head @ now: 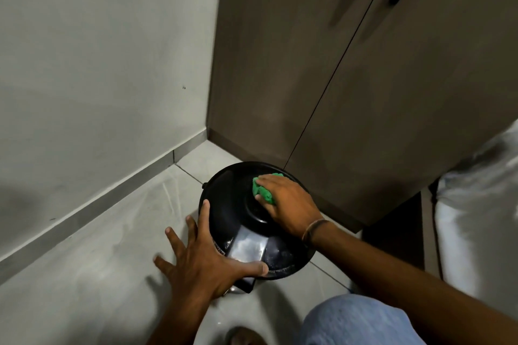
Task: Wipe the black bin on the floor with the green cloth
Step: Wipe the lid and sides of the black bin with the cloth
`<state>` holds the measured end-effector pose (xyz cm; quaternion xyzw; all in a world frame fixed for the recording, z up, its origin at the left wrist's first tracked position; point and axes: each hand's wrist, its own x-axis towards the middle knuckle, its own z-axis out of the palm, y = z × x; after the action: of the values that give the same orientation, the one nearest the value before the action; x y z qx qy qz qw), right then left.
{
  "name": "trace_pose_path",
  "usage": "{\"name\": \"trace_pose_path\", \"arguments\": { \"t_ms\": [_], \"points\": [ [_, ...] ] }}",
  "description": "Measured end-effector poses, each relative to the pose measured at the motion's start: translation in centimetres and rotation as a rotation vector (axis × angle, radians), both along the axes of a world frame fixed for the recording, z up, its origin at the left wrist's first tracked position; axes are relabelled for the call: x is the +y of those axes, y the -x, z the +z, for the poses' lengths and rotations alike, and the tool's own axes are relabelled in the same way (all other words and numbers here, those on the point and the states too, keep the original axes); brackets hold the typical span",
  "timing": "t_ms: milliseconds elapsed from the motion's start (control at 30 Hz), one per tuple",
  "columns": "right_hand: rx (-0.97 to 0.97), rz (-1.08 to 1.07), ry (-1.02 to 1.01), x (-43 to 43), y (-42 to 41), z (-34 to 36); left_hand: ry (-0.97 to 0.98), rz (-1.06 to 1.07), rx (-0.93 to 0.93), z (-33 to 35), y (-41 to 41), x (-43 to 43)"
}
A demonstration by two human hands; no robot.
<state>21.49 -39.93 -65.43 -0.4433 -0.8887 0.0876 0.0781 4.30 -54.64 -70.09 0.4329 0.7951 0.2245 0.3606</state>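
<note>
A round black bin (235,204) with a domed lid stands on the pale tiled floor beside a brown cupboard. My right hand (288,202) presses a bunched green cloth (263,190) onto the far part of the lid; most of the cloth is hidden under the fingers. My left hand (204,252) rests against the bin's near left side, fingers spread, thumb lying along the front rim near a shiny flap on the lid. It holds nothing.
A grey wall (98,64) with a skirting strip runs along the left. The brown cupboard (364,78) with two doors rises right behind the bin. A white object (476,218) stands at right. My knee in blue jeans (358,322) and a foot are at the bottom.
</note>
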Motion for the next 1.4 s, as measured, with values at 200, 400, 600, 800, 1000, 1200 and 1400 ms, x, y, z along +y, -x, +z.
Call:
{"name": "trace_pose_path", "arguments": {
  "t_ms": [200,400,600,800,1000,1200,1400],
  "points": [
    [0.082,0.17,-0.071,-5.4,1.7,-1.6,0.021,0.032,-0.048,0.4,0.1,0.0],
    [0.041,0.144,-0.062,1.1,6.3,0.6,0.064,0.055,-0.085,1.0,-0.1,0.3],
    [-0.004,-0.22,0.096,6.7,4.3,1.6,0.088,0.048,-0.111,0.8,-0.1,0.4],
    [-0.058,-0.3,0.101,7.5,4.1,1.7,0.103,0.074,-0.116,0.0,-0.2,0.5],
    [-0.125,-0.34,0.117,7.7,2.9,2.2,0.128,0.079,-0.118,-0.4,-0.3,0.8],
    [-0.091,-0.449,0.166,5.7,-1.5,2.4,0.121,0.097,-0.089,0.0,-0.4,0.4],
    [-0.097,-0.654,0.145,-1.9,-4.9,1.8,0.119,0.085,-0.085,-0.1,-0.5,0.5]
  ]
}}
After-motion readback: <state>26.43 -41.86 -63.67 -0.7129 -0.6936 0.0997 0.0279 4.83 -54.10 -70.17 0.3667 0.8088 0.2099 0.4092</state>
